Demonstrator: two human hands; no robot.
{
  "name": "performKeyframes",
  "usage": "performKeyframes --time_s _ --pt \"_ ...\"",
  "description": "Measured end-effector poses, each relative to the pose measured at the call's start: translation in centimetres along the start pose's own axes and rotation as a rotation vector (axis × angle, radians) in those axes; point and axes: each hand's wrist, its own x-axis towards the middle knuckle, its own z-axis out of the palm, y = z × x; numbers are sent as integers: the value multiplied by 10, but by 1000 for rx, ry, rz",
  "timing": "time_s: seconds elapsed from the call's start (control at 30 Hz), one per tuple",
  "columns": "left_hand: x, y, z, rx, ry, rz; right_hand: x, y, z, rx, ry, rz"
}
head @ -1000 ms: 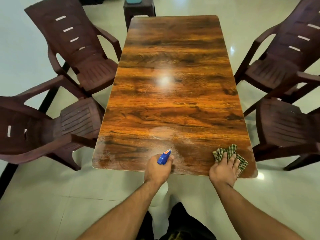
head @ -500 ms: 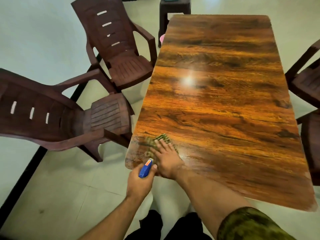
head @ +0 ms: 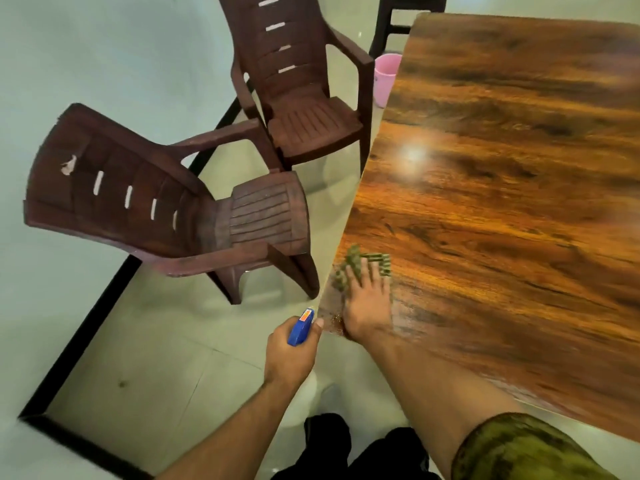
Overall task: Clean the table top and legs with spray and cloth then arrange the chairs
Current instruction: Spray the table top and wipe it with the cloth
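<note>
Our worktop's (head: 502, 202) left corner
Right hand (head: 367, 299) flat on cloth (head: 349, 268), come from right corner; left hand (head: 289, 355) grips spray bottle (head: 300, 327) over open floor (head: 156, 358).

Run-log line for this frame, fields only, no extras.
phase: table top wipe | left hand: holds spray bottle | right hand: presses cloth on near-left corner

The right hand (head: 367, 303) presses a green cloth (head: 350, 265) flat at the table (head: 502, 202)'s seven-o'clock corner; at its eight o'clock, the left hand (head: 287, 358) grips a blue spray bottle (head: 300, 328).
</note>
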Motion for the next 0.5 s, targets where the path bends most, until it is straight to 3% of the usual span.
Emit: performKeyframes --time_s 0.1,0.23,0.37,0.5 --pt "2 -7 -12 8 15 14 -21 -22 9 -133 -85 -358" --pt "1 -24 -11 55 -39 68 -50 15 17 -170 -100 -592" --pt "-9 -32 10 88 -156 75 -99 79 22 -256 -76 -551" --pt "-22 -28 44 100 -293 93 -142 157 14 -227 -10 -279"
